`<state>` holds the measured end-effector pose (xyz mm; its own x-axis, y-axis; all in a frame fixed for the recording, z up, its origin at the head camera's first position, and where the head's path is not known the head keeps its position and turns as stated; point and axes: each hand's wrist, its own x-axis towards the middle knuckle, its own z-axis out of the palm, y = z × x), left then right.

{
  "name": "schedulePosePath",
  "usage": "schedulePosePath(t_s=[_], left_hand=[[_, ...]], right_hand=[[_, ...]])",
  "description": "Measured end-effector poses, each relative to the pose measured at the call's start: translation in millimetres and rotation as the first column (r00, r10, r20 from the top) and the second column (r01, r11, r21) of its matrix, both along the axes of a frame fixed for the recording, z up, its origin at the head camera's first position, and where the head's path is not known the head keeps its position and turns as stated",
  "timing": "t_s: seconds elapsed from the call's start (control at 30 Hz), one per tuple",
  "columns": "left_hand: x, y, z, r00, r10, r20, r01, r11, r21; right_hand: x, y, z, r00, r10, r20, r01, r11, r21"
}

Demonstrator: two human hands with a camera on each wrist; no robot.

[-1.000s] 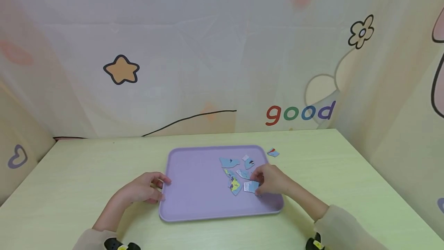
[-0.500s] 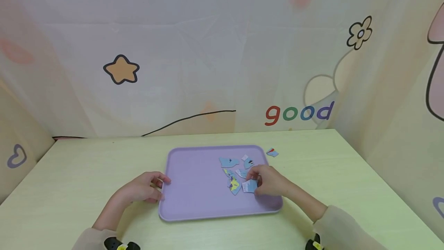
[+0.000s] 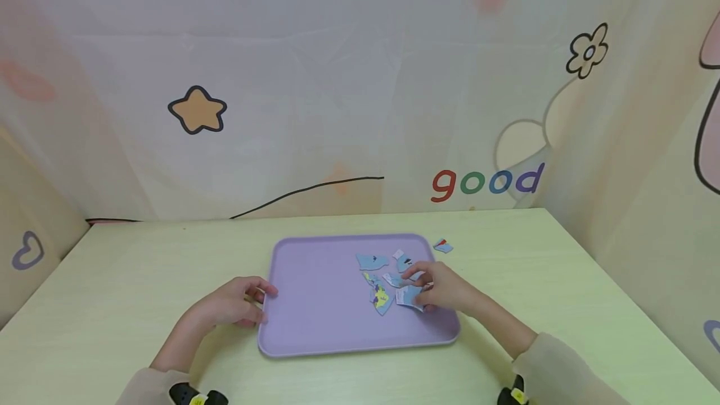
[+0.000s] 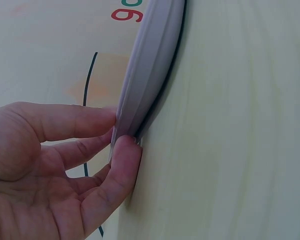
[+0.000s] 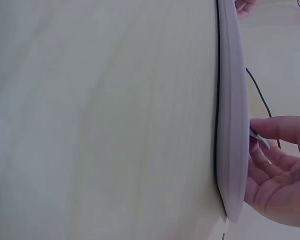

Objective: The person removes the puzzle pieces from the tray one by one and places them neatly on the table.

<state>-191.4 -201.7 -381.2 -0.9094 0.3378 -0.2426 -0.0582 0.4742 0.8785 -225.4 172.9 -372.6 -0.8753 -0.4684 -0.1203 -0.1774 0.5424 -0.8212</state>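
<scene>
My left hand [image 3: 233, 303] holds the left edge of the lilac tray [image 3: 315, 305]. In the left wrist view its thumb and fingers are at the tray's rim [image 4: 150, 60]. Over the tray's right side my right hand [image 3: 447, 287] pinches a light-blue and white puzzle piece [image 3: 407, 295]. That piece shows edge-on and tilted in the right wrist view, between thumb and fingers. Just left of it lie pieces with yellow and purple print [image 3: 380, 299]. Behind are a blue puzzle piece [image 3: 371, 262], a narrow pale piece [image 3: 392, 280] and another piece [image 3: 402, 261], partly hidden by my fingers.
One puzzle piece with a red mark [image 3: 443, 245] lies on the pale wooden table [image 3: 495, 255], beyond the tray's back right corner. A printed cloth backdrop [image 3: 315, 111] stands along the table's back edge, with more cloth at both sides.
My right hand has shifted slightly, and the puzzle piece at its fingertips now looks more tilted, its right side lower. My left hand stays at the tray's edge.
</scene>
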Motion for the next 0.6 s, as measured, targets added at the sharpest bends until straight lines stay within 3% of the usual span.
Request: schedulePosePath(t_s=[0.6], left_hand=[[-0.3,0.8,0.4,1.0,-0.001,0.004,0.001,1.0,-0.004]], right_hand=[[-2.1,11,0.4,0.996,-0.057,0.063,0.061,0.996,-0.072]])
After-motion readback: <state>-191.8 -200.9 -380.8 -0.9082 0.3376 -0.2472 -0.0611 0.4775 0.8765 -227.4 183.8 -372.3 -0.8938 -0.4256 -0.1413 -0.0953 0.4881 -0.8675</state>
